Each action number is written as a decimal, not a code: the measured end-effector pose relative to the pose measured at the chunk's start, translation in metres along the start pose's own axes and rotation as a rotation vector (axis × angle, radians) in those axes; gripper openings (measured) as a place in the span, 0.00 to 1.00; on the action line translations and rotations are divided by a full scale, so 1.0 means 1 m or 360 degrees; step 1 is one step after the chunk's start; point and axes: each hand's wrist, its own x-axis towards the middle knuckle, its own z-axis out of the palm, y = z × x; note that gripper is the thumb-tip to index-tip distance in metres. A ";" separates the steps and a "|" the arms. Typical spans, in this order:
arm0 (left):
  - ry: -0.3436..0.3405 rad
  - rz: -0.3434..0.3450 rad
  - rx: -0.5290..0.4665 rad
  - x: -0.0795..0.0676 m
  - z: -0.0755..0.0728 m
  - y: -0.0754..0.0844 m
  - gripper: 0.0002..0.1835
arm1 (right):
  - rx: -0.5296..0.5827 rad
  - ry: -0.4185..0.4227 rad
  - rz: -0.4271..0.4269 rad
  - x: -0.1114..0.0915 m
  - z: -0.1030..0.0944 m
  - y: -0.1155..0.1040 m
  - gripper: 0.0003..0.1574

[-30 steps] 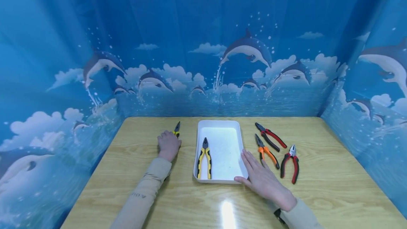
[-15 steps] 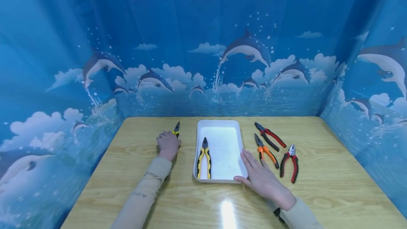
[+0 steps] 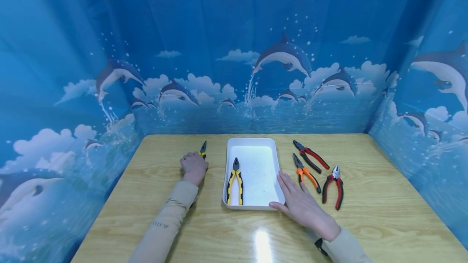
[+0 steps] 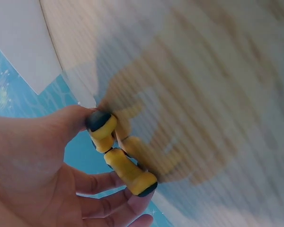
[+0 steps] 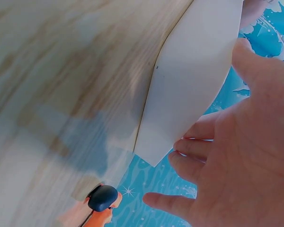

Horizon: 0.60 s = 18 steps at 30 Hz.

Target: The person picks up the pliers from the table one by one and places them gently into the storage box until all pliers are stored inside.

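Note:
My left hand (image 3: pixel 194 167) holds yellow-and-black pliers (image 3: pixel 202 149) on the table, left of the white tray. Their dark pointed nose shows beyond the hand, while the handles are hidden from above. In the left wrist view, the thumb lies against one handle end and the fingers curl round the other handle (image 4: pixel 131 174). My right hand (image 3: pixel 303 204) rests at the near right corner of the white tray (image 3: pixel 254 208), fingers extended along its outer side. Inside the tray, at the left, lies another pair of yellow-and-black pliers (image 3: pixel 235 181), nose pointing away.
Right of the tray lie orange-and-black pliers (image 3: pixel 306 173), red-and-black pliers (image 3: pixel 311 157) with a dark head, and red-and-black pliers (image 3: pixel 333 188) with a silver head. A dolphin-printed blue curtain (image 3: pixel 234 52) closes off the table's back and sides.
My left hand and the pliers in it have shifted very slightly toward the near side. The right hand, tray and other pliers stay in place.

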 end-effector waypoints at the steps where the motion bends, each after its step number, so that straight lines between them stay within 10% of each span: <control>1: -0.0004 0.0001 0.0000 0.000 0.000 0.000 0.31 | -0.0002 -0.0001 0.0001 0.000 0.000 0.000 0.57; 18: -0.0021 0.0000 0.0034 -0.008 -0.003 0.000 0.33 | -0.0010 0.0006 -0.0002 0.001 0.000 0.000 0.57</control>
